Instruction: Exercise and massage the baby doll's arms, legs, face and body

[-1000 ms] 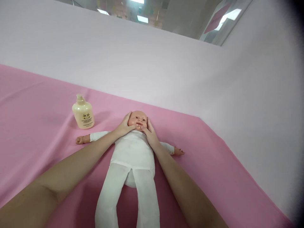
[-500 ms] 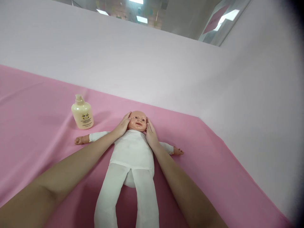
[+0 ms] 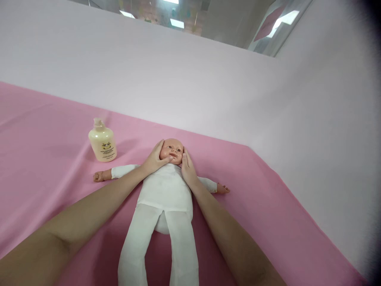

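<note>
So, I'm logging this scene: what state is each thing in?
Doll: lying face up, arms spread
Left hand: cupped against the doll's head, thumb near chin
Right hand: against the head's other side
Bottle: standing upright
Pink cloth: spread out, creased
Lights: lit

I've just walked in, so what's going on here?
A person's bare left hand and right hand cup the bald head of a white cloth-bodied baby doll lying face up on a pink sheet. The left thumb rests near its chin. A pale yellow pump bottle stands upright beyond one outstretched doll arm.
</note>
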### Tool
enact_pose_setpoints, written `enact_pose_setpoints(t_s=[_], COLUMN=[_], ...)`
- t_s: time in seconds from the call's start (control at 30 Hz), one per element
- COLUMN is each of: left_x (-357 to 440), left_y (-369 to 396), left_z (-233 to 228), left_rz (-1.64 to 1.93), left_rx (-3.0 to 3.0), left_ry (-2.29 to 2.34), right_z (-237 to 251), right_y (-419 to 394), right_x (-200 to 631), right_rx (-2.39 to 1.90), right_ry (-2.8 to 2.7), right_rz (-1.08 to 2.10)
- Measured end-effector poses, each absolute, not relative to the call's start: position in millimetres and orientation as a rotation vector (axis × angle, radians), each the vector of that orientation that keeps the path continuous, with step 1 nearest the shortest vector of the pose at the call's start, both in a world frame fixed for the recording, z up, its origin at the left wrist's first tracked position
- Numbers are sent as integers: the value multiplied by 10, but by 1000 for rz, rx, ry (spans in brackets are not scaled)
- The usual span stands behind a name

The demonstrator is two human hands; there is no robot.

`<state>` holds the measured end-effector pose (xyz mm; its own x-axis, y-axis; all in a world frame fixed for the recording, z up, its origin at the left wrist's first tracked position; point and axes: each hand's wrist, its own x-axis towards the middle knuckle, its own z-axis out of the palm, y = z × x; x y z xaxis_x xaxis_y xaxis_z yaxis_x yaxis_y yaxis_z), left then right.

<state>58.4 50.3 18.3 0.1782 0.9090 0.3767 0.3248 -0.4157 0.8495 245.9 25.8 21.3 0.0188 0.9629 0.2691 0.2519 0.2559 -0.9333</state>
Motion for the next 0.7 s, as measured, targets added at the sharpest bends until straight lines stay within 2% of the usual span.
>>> enact_pose_setpoints(t_s=[0.7], left_x=[553], left_y=[607], left_z=[105], left_rz=[1188], left_rx=[1867], left_ry=[1101], right_z=[316], right_y=[156], right_x=[2455], right_rx=[-1275], right_ry=[-1548], right_rz=[959])
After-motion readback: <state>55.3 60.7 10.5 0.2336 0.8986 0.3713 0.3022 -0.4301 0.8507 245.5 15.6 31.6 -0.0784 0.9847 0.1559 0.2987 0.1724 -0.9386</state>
